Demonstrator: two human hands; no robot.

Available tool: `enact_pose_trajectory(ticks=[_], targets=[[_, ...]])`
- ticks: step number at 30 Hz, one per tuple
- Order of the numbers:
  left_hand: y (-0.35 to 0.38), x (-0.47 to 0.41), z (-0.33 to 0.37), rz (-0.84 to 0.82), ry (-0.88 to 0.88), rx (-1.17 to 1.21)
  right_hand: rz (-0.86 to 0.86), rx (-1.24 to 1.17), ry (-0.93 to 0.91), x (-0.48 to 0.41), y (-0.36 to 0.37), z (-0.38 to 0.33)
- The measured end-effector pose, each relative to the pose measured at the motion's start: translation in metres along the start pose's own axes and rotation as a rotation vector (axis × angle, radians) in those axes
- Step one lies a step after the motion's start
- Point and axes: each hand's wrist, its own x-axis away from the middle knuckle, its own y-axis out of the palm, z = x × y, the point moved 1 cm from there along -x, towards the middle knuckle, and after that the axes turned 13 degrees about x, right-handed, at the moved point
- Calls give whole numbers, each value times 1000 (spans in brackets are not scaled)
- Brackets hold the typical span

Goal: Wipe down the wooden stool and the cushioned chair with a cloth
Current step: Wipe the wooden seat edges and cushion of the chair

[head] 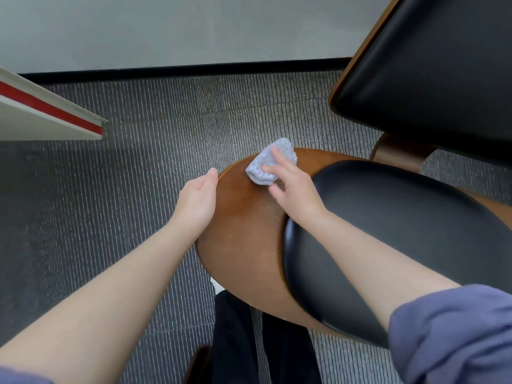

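The right hand [291, 187] presses the blue cloth [270, 162] with straight fingers on the far part of the brown wooden seat [243, 231]. The left hand [198, 198], fingers straight, touches the seat's left edge, holding nothing.

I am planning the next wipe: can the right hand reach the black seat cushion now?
Probably yes. The right hand presses the cloth on the wooden rim just beside the seat cushion, its forearm lies over the cushion, and nothing stands between.
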Motion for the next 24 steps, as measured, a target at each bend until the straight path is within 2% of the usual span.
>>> enact_pose_trajectory(ticks=[2,5,9,14,17,21,24], targets=[[0,0,1,11,-38,28,11,-30,7,2,5,-11],[0,-1,1,25,-89,93,19,-67,-136,13,13,-28],[-5,8,-6,-13,-201,186,21,-28,15,8,10,-24],[-7,18,-18,-20,-262,291,94,60,-218,15,17,-37],[-7,16,-20,-25,-281,328,146,32,-167,7,14,-34],[-10,15,-20,-41,-268,338,132,-55,-206,15,18,-47],[-10,17,-20,-54,-280,344,114,-124,-126,13,14,-44]])
